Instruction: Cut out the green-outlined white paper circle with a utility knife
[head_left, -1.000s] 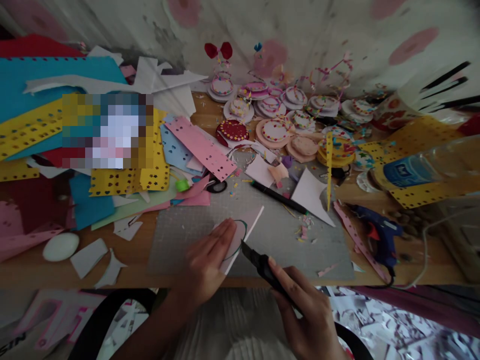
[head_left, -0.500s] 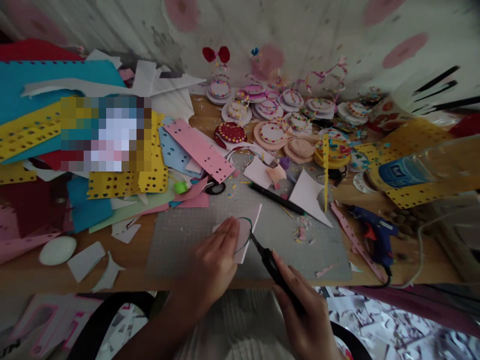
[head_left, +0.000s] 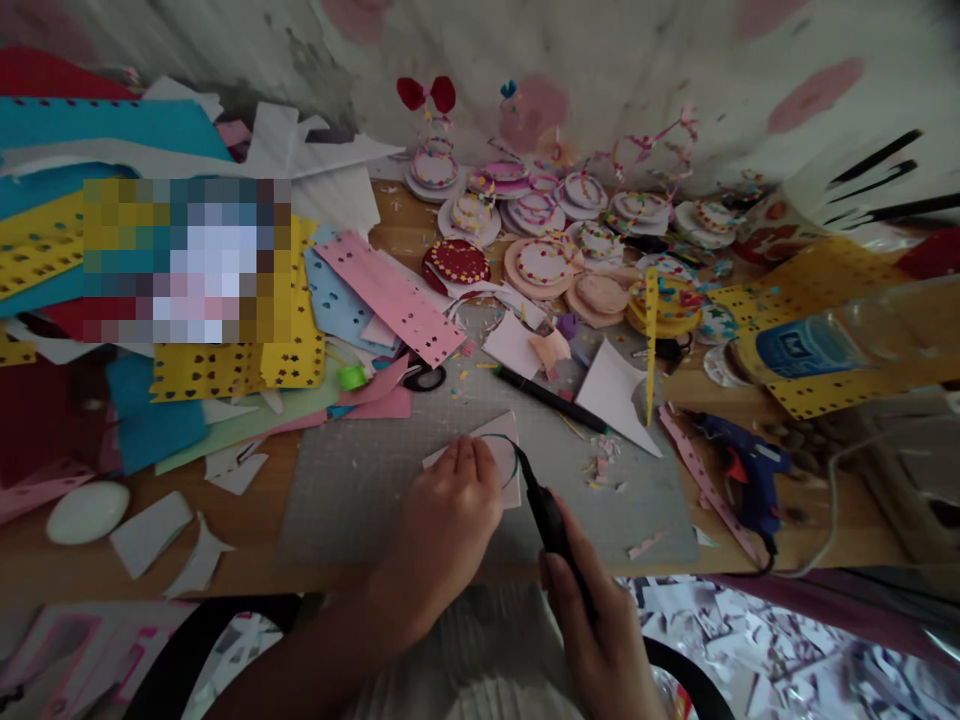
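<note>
A small white foam board (head_left: 513, 493) with a dark green circle drawn on it lies on the grey cutting mat (head_left: 352, 500). My left hand (head_left: 457, 500) presses down on it, fingers bent and held together, covering much of the circle. In my right hand (head_left: 600, 610) is a black craft knife (head_left: 550, 520), gripped by its handle. Its narrow dark tip meets the board at the circle's upper right. Behind the board, a black marker (head_left: 555, 398) rests among white offcuts (head_left: 619, 395).
Decorated miniature hats (head_left: 544, 262) crowd the back. A blue glue gun (head_left: 750, 470), its cord and a plastic bottle (head_left: 817, 345) are at right. Left are coloured foam sheets (head_left: 127, 410), black-handled scissors (head_left: 425, 376) and a white oval object (head_left: 88, 512). Paper scraps (head_left: 750, 640) lie below the table edge.
The foam board has turned under my left hand, which has shifted right over it. The knife tip now sits higher on the circle. The view has swung slightly.
</note>
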